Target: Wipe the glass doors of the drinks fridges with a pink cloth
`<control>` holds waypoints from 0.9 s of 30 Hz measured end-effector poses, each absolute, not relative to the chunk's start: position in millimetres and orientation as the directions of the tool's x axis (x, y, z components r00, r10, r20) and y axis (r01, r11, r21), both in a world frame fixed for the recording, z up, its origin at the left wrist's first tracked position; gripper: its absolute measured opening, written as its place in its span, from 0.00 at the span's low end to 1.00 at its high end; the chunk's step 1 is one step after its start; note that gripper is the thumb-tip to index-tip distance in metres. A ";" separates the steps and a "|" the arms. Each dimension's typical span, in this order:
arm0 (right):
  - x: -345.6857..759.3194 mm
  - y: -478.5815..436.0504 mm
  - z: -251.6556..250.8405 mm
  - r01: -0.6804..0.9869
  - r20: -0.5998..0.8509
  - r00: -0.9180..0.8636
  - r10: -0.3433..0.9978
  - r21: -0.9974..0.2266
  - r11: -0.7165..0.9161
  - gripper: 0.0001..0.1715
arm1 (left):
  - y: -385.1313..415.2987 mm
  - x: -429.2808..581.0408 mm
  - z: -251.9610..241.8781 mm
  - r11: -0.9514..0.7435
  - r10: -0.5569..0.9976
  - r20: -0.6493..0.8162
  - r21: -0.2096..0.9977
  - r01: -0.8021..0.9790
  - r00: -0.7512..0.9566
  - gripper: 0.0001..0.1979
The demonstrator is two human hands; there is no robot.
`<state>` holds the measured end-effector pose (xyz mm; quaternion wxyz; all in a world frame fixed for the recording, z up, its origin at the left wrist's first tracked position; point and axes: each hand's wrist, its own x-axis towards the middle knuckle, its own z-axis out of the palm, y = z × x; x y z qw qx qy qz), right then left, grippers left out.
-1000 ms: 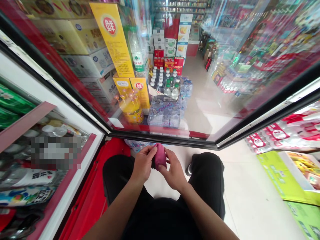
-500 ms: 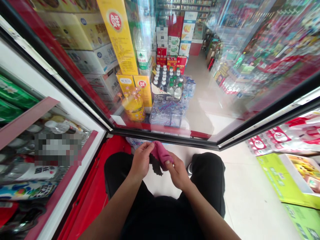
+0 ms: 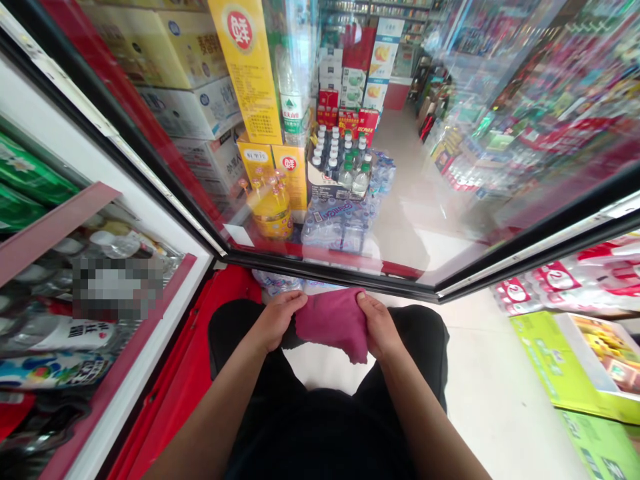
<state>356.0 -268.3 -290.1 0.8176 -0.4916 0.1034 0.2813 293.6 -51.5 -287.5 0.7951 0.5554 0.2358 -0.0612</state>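
A magenta cloth (image 3: pixel 334 323) hangs spread between my two hands over my lap. My left hand (image 3: pixel 275 320) pinches its left edge, and my right hand (image 3: pixel 380 325) grips its right edge. Both hands are closed on the fabric, just below the bottom rail of an open glass cooler door (image 3: pixel 330 270). My legs in black trousers show beneath the cloth.
The open cooler (image 3: pixel 75 313) at the left holds bottled drinks on shelves with red trim. Through the glass stand yellow cartons (image 3: pixel 245 73), an oil jug (image 3: pixel 270 210) and packs of water bottles (image 3: pixel 340 220). Green boxes (image 3: pixel 575 360) lie on the tiled floor at the right.
The cloth was bunched into a small wad between my hands; my hands have moved apart and it is now unfolded and stretched flat between them.
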 end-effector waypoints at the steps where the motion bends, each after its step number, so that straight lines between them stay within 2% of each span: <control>1: 356.2 -269.1 -290.1 -0.567 -0.450 0.817 0.360 -0.738 0.365 0.25 | -51.4 292.9 -288.4 0.371 0.161 -0.438 0.857 0.357 0.884 0.21; 9: 361.3 -278.0 -285.4 -0.596 -0.410 0.777 0.478 -0.724 0.347 0.25 | -40.1 295.2 -290.2 0.243 0.178 -0.329 0.928 0.282 0.927 0.19; 13: 358.8 -275.4 -281.6 -0.635 -0.417 0.721 0.553 -0.717 0.288 0.24 | -39.9 296.3 -281.2 0.218 0.060 -0.324 0.927 0.305 0.944 0.16; 16: 357.2 -272.1 -281.0 -0.688 -0.431 0.645 0.631 -0.686 0.235 0.25 | -48.0 295.0 -277.5 0.256 -0.053 -0.345 0.902 0.347 0.937 0.18; 18: 357.8 -270.4 -283.0 -0.723 -0.428 0.615 0.662 -0.642 0.256 0.29 | -55.4 293.3 -279.0 0.304 -0.093 -0.372 0.873 0.382 0.924 0.20; 22: 356.7 -269.2 -295.4 -0.778 -0.455 0.595 0.662 -0.534 0.332 0.42 | -66.1 292.6 -288.5 0.429 -0.009 -0.415 0.820 0.378 0.910 0.24; 24: 352.3 -269.2 -303.8 -0.769 -0.463 0.617 0.636 -0.524 0.365 0.47 | -68.0 293.9 -293.5 0.473 0.062 -0.420 0.811 0.344 0.905 0.25; 27: 344.1 -268.6 -313.3 -0.711 -0.439 0.683 0.583 -0.581 0.395 0.45 | -68.8 294.8 -299.7 0.491 0.138 -0.419 0.816 0.306 0.897 0.25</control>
